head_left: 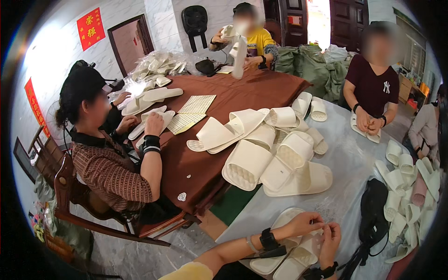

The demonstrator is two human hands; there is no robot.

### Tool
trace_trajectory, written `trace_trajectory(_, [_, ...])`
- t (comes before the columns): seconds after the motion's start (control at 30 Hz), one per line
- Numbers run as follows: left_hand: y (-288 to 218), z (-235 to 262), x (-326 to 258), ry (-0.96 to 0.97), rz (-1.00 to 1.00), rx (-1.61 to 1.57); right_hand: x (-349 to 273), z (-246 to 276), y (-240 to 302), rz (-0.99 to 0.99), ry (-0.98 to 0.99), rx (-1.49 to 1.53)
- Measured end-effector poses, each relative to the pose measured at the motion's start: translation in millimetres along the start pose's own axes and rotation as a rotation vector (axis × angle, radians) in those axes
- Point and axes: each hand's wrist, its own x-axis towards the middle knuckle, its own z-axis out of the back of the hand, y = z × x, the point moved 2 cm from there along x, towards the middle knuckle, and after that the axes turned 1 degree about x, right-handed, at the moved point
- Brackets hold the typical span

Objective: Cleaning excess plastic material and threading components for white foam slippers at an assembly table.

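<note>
Left grip (304, 225) and right grip (330, 239) by slippers (295, 265), grey tabletop (347, 198), veined walls (160, 21).

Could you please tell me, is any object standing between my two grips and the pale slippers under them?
Nothing visible stands between the left grip or right grip and the pale slippers. A black device overlaps them in this view, but it shows left of both grips; whether it touches the slippers is unclear.
</note>
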Motion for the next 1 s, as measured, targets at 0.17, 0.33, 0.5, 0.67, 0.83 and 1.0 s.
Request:
trace_trajectory(0.17, [-2.4,3.8,-0.4,0.055,0.047,0.055,4.3,5.7,-6.5,0.02,-0.007,-0.14])
trace_trajectory(0.33, [-3.3,6.2,0.4,0.097,0.074,0.016,8.0,10.7,-13.1,0.005,0.006,-0.136])
trace_trajectory(0.5, [-10.1,6.3,1.9,0.08,0.178,0.018,7.6,12.4,-11.9,-0.025,0.017,-0.123])
trace_trajectory(0.67, [-12.9,8.0,-4.3,0.051,0.179,0.057,3.5,5.6,-6.4,-0.059,0.029,-0.065])
trace_trajectory(0.83, [-9.2,6.0,-2.8,0.069,0.19,0.0,4.8,8.3,-6.7,-0.03,0.059,-0.035])
trace_trajectory(1.0, [-12.9,6.8,-2.2,0.085,0.215,-0.01,6.1,8.5,-7.7,-0.017,0.052,-0.057])
